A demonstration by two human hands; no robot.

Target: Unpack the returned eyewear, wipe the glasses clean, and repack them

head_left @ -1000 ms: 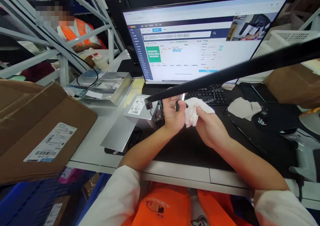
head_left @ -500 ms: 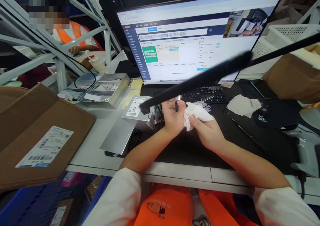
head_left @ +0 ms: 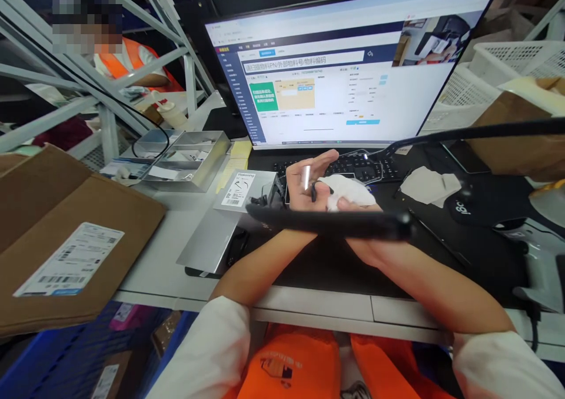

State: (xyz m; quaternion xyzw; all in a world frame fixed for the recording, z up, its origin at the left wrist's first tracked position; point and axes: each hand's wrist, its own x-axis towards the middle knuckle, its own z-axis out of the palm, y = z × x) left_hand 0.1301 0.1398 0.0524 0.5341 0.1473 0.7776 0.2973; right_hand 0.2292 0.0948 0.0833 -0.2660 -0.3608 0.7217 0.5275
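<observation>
In front of the keyboard (head_left: 391, 169), my left hand (head_left: 300, 190) grips a pair of glasses with thick black temples (head_left: 326, 221). One temple crosses the view close to the camera, blurred, and covers part of my wrists. The other runs off toward the right edge. My right hand (head_left: 364, 208) is closed on a crumpled white wiping cloth (head_left: 346, 190), pressed against the glasses near the nose bridge. My left index finger stretches upward behind the lens. The cloth and the temple hide some fingertips. A silver box with a white label (head_left: 238, 190) stands left of my left hand.
A monitor (head_left: 326, 116) stands behind the keyboard. An open cardboard box (head_left: 123, 210) and a divided grey tray (head_left: 205, 163) are at left. To the right lie a white sheet (head_left: 430, 186), a pen (head_left: 439, 237) and a grey device (head_left: 538, 258). A person (head_left: 132, 57) sits beyond the rack.
The glasses have turned: the near temple swung from a diagonal to almost level and lower, and the far temple now shows separately. My left fingers have stretched upward. The cloth stays against the glasses.
</observation>
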